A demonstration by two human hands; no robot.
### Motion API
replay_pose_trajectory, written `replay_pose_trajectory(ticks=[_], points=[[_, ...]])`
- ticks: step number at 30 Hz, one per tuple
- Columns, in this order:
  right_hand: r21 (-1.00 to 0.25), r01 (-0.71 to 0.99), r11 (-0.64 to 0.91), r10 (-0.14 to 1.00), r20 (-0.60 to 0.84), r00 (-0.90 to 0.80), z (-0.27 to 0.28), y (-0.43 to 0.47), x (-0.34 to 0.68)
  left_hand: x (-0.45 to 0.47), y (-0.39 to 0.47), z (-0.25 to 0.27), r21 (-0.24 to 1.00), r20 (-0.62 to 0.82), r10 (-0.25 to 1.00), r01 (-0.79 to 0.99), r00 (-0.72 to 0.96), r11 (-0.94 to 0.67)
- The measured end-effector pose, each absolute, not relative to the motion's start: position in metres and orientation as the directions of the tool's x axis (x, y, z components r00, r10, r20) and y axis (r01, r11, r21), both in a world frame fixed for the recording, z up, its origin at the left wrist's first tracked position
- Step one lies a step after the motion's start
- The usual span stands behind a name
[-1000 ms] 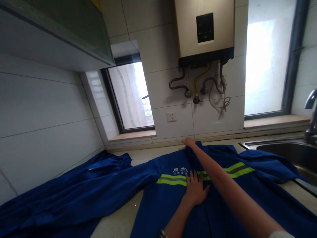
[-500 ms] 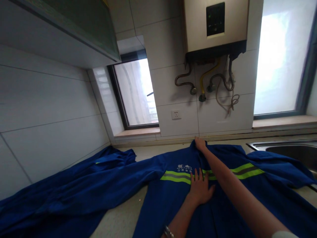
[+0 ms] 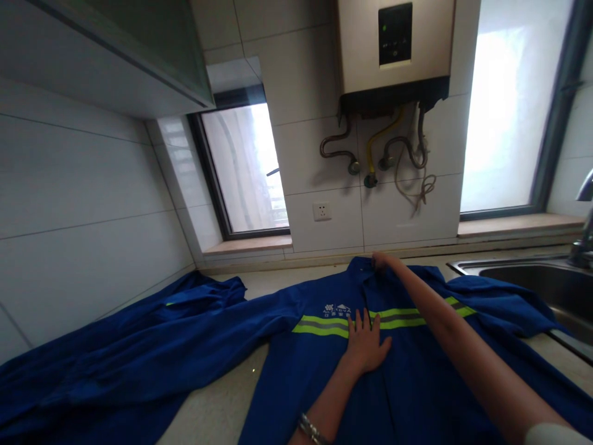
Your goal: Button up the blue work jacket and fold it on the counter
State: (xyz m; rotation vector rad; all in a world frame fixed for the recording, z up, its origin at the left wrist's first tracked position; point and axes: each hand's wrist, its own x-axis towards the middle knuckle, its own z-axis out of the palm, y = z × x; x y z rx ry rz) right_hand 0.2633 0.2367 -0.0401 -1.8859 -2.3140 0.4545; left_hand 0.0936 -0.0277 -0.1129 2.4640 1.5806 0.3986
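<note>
A blue work jacket [image 3: 296, 383] with yellow-green and grey reflective bands and a white chest print lies spread over the counter, its collar towards the wall. My left hand [image 3: 367, 347] rests flat on the chest, fingers spread across the reflective band beside the front opening. At the far end, my right hand [image 3: 382, 261] is closed on the right side of the jacket's collar; its fingertips are partly hidden. One sleeve stretches left, while the other reaches towards the sink.
More blue clothing [image 3: 185, 303] lies at the left wall. A steel sink [image 3: 467, 267] with a faucet [image 3: 584, 238] is on the right. Above hang a water heater [image 3: 393, 55] with hoses and a cabinet [image 3: 115, 68]. A wall socket [image 3: 322, 211] sits behind the jacket.
My right hand has moved slightly right along the collar, exposing more of its left part. My left hand stays flat on the chest. The view has turned a little right, showing the faucet.
</note>
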Motion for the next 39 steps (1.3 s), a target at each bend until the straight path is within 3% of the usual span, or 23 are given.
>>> replay_pose_trajectory(ticks=[3, 11, 17, 21, 25, 31, 39], points=[[-0.341, 0.924, 0.172, 0.973, -0.085, -0.212, -0.039, 0.245, 0.269, 0.093, -0.029, -0.110, 0.296, 0.116, 0.908, 0.859, 0.403, -0.419], [-0.341, 0.937, 0.073, 0.989, 0.144, -0.025, -0.079, 0.234, 0.238, 0.094, -0.033, -0.106, 0.256, 0.119, 0.914, 0.877, 0.388, -0.406], [-0.361, 0.932, 0.022, 0.983, 0.178, 0.046, -0.080, 0.225, 0.222, 0.094, -0.033, -0.109, 0.263, 0.142, 0.933, 0.896, 0.330, -0.357], [-0.391, 0.919, 0.047, 0.987, 0.160, 0.017, -0.058, 0.228, 0.213, 0.094, -0.032, -0.109, 0.244, 0.111, 0.931, 0.898, 0.348, -0.365], [-0.431, 0.885, 0.180, 0.984, 0.085, -0.159, -0.052, 0.221, 0.203, 0.094, -0.031, -0.109, 0.229, 0.091, 0.931, 0.902, 0.354, -0.365], [-0.376, 0.890, 0.260, 0.954, 0.243, -0.176, -0.064, 0.206, 0.223, 0.095, -0.028, -0.112, 0.237, 0.132, 0.899, 0.868, 0.417, -0.437], [-0.265, 0.926, 0.268, 0.930, 0.322, -0.177, -0.075, 0.173, 0.255, 0.095, -0.023, -0.119, 0.195, 0.158, 0.906, 0.887, 0.393, -0.418]])
